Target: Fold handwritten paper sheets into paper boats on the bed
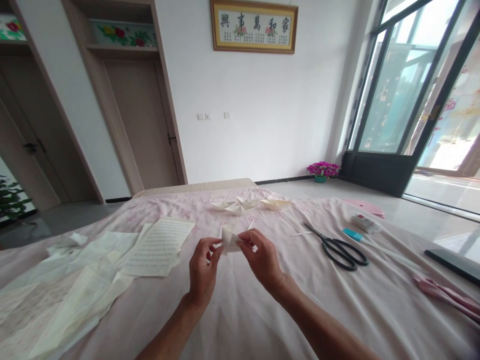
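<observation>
A small folded piece of paper [229,239] is pinched between my two hands above the pink cloth. My left hand [203,267] grips its left edge with thumb and fingers. On the opposite edge, my right hand [264,257] closes thumb and fingertips. The paper is pale, with faint print and a pointed fold at its top. Just beyond it lie several folded paper boats, among them a white one [240,206] and a cream one [275,204]. Loose printed sheets [159,247] are spread to the left of my left hand.
Black-handled scissors [343,252] lie to the right, beside a thin paper strip [302,233], a blue eraser-like block [352,234] and a small white box [364,223]. Crumpled thin paper [90,260] covers the left side. A pink cloth strip [446,295] and dark flat object [453,265] are far right.
</observation>
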Demonstrator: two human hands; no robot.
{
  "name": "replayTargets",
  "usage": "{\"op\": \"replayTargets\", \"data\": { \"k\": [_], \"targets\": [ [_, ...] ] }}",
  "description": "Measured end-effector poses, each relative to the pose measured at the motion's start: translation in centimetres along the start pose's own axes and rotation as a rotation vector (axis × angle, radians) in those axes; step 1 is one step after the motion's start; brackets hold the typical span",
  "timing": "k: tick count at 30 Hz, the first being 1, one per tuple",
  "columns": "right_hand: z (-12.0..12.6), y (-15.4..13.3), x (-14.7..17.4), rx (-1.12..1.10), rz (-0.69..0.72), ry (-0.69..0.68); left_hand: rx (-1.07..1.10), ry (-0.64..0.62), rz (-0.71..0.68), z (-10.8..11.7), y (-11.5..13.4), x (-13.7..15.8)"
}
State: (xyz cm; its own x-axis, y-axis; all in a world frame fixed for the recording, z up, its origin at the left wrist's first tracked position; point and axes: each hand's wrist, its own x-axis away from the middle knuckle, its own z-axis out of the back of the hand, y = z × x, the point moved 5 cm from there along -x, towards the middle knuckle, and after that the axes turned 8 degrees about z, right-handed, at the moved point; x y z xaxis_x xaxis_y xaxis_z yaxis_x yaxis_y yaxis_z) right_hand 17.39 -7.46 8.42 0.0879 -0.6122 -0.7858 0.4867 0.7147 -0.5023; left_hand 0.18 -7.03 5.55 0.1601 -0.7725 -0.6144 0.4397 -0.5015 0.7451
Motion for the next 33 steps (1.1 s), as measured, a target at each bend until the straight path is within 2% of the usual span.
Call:
{"op": "replayTargets", "data": {
  "k": [3,8,14,17,21,27,29,33],
  "targets": [
    [-0.9,0.3,-0.1,0.004,0.041,-0.035,0.060,-0.002,0.032,-0.2,-0.5,-0.1],
    [-2.3,0.8,-0.5,0.016,0.098,-0.086,0.160,0.100,0.125,0.5,-2.2,-0.7],
    [-3.4,1.0,-1.2,0.047,0.157,-0.121,0.232,0.070,0.180,0.7,-3.1,-1.1],
    [-3.6,1.2,-1.3,0.097,0.159,-0.124,0.176,0.092,0.161,0.8,-3.1,-1.0],
    [-3.5,1.3,-1.2,0.179,0.166,-0.127,0.056,0.123,0.059,1.2,-2.8,-1.1],
    [-3.5,1.5,-0.9,0.273,0.213,-0.204,0.032,0.040,-0.011,0.7,-2.7,-1.2],
    [-3.8,1.6,-0.8,0.329,0.213,-0.250,0.082,-0.009,0.015,0.3,-2.8,-1.1],
    [-4.0,1.5,-0.6,0.384,0.200,-0.279,0.222,-0.100,0.151,-0.5,-3.2,-0.7]
  ]
}}
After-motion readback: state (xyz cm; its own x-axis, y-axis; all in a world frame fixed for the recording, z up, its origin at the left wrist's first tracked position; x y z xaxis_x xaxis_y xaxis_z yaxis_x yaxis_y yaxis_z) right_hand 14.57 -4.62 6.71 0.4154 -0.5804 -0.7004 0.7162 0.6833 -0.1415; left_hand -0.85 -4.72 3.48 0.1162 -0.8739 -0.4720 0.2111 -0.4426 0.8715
